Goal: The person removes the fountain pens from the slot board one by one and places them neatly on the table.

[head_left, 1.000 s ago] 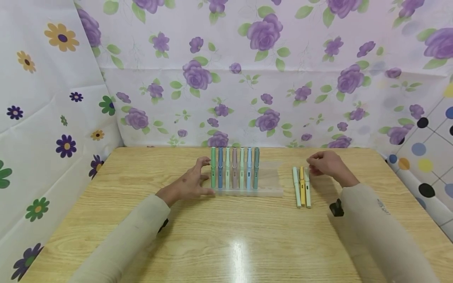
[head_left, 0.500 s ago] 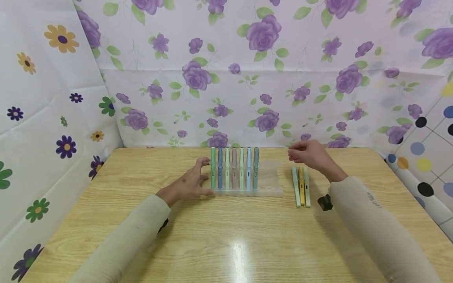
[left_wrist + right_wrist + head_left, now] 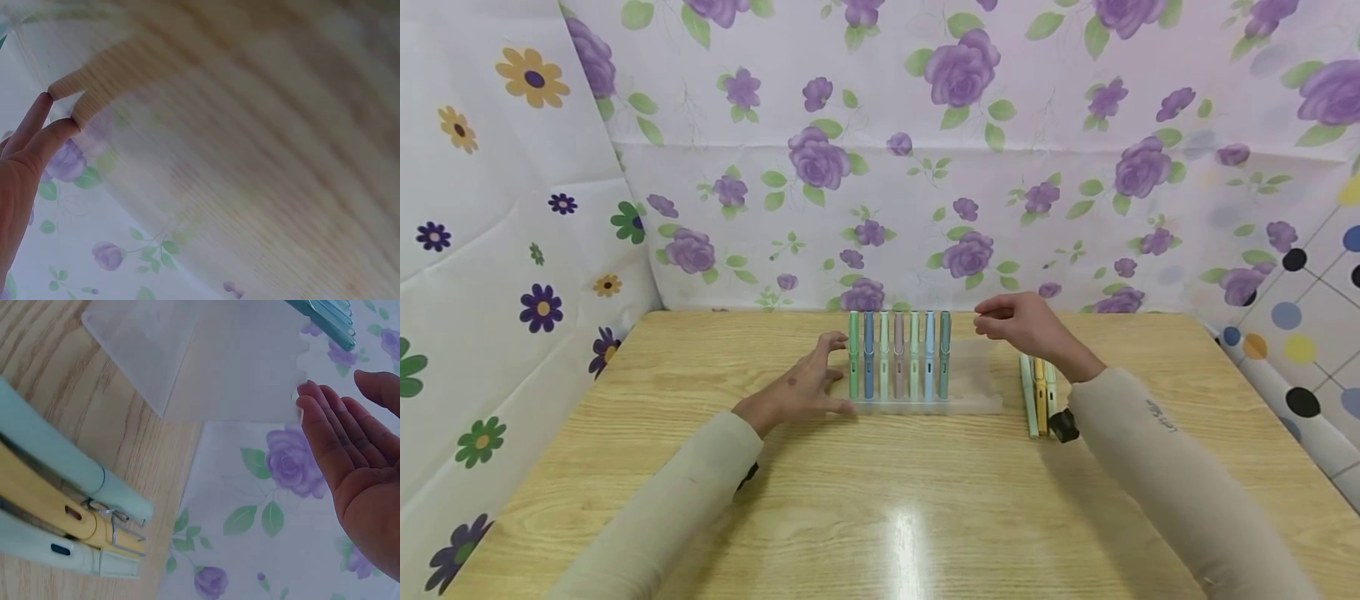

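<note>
- Two hands work over the bench (image 3: 880, 500). The left hand (image 3: 805, 387) rests on it with relaxed fingers, fingertips touching the left end of the clear pen tray (image 3: 977, 379); its grip holds nothing.
- The right hand (image 3: 1026, 327) hovers above the tray's bare right section, fingers loosely extended, grip holding nothing.
- Seven pens (image 3: 898, 354) stand upright in a row in the tray's left part, just left of the right hand.
- Three loose pens (image 3: 1037, 387) lie side by side on the bench right of the tray, partly hidden by the right sleeve (image 3: 1150, 450).
- Floral cloth (image 3: 925, 150) backs the bench.
</note>
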The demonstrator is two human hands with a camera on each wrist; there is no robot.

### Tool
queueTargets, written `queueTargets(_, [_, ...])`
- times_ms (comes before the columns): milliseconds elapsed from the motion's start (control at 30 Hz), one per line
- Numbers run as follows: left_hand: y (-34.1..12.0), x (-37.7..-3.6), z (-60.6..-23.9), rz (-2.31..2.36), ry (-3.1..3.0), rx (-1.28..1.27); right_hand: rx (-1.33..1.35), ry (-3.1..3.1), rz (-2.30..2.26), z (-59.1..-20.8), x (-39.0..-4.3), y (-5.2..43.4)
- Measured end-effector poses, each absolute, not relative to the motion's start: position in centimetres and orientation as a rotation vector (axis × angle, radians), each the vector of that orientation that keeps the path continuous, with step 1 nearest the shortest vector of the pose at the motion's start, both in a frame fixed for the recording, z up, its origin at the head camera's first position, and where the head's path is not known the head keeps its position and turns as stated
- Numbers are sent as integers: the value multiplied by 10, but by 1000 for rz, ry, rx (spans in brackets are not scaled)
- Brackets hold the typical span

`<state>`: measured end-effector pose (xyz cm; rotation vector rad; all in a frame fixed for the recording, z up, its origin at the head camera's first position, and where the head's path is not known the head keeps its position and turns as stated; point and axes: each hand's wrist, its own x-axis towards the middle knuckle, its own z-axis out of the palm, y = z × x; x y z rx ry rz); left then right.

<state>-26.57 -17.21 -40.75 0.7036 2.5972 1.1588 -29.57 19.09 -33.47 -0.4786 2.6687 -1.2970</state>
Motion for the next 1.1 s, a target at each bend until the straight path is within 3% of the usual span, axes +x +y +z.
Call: queueTargets(1100, [-172, -265, -409, 1201, 2565, 723, -649, 2662, -1282, -338, -299, 161])
